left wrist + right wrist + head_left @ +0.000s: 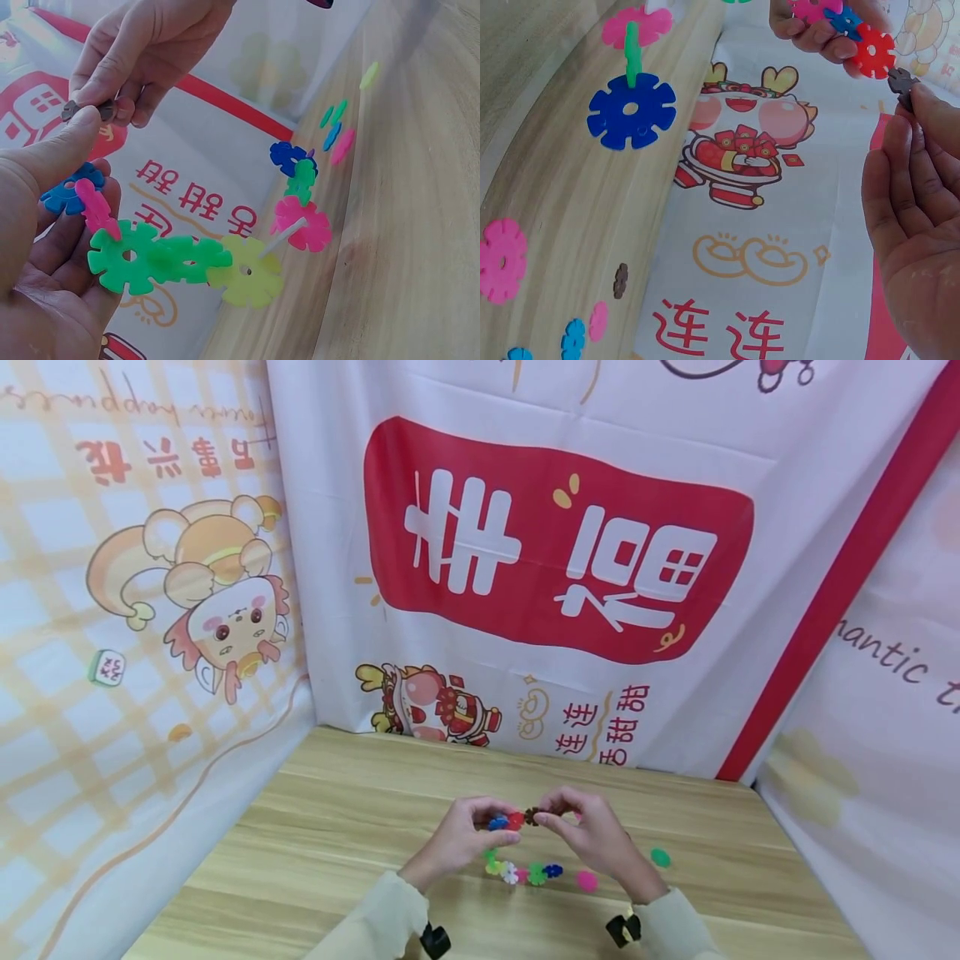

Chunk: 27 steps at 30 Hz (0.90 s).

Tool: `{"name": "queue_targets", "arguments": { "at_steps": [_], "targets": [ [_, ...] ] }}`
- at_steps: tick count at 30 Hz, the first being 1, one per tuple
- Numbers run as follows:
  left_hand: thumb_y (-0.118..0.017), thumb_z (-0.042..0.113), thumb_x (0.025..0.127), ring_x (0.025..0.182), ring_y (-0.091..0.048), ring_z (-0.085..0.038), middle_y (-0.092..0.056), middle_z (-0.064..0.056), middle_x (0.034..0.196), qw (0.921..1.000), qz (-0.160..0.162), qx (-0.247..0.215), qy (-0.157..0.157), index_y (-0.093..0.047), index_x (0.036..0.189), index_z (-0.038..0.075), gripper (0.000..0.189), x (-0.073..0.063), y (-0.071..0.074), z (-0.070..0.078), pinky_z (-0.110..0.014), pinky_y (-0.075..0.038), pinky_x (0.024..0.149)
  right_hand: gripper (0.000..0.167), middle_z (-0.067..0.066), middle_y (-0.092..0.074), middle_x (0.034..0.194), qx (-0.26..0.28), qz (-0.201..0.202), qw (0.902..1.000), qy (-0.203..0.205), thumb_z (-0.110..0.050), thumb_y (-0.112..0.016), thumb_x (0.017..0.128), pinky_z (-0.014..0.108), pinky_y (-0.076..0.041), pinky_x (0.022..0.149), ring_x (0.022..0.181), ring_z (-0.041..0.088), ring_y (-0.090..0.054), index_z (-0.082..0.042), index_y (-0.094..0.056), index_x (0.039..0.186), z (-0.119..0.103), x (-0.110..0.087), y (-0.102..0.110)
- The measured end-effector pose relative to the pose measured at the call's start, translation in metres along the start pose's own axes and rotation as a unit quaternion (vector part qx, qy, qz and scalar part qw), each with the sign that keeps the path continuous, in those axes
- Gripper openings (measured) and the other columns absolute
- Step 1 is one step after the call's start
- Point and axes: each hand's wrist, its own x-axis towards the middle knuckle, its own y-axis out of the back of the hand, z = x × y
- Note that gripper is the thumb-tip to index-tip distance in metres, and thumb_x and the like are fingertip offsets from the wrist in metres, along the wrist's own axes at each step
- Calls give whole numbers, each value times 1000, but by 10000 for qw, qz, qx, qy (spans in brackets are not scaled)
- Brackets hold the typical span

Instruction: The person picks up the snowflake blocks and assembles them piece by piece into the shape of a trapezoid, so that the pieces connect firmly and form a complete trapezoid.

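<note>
My left hand pinches one end of a curved chain of plastic snowflake discs. A red disc ends the chain there, followed by a blue disc, a pink disc and green discs. Further round come a yellow disc, a white one, another pink and a green, up to a dark blue disc at the free end. Between thumb and fingers, my right hand pinches a dark brown disc, its edge right at the red disc's edge.
Loose discs lie on the wooden table to the right: a pink disc, a green disc, a brown one and several others. Printed cloth hangs behind and on both sides of the table.
</note>
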Motion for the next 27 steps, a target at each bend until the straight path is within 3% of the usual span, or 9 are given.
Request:
{"name": "queue_targets", "arguments": {
  "at_steps": [8, 18, 22, 27],
  "targets": [
    [-86, 22, 89, 90, -71, -15, -76, -9, 109, 10000, 44, 45, -53, -76, 119, 13, 33, -1, -6, -1, -22, -60, 77, 8, -6, -76, 90, 32, -112, 9995, -277, -18, -80, 95, 24, -61, 73, 81, 7, -70, -21, -72, 96, 4, -3, -1],
    [-88, 21, 86, 76, -65, -8, -79, -6, 102, 9992, 156, 98, -350, -79, 112, 14, 29, 1, -14, -3, -17, -54, 61, 6, -7, -77, 86, -181, -17, 9998, -90, -14, -81, 92, 25, -63, 79, 81, 3, -71, -11, -76, 92, 3, -6, -4],
    [-87, 23, 88, 79, -68, -9, -78, -5, 102, 9995, -5, 199, -227, -78, 116, 15, 30, 3, -13, -2, -20, -58, 66, 4, -6, -77, 88, -374, -444, 9981, 207, -12, -79, 94, 26, -62, 73, 79, 3, -69, -15, -77, 93, 1, 3, 5],
    [-83, 31, 93, 98, -71, -12, -77, -2, 112, 9981, -241, 530, -218, -74, 125, 18, 36, 6, -11, 2, -24, -59, 88, 7, -4, -78, 91, -523, -1330, 9891, 366, -8, -75, 97, 28, -64, 75, 80, 11, -73, -15, -77, 97, -9, 21, 24]
  ]
}}
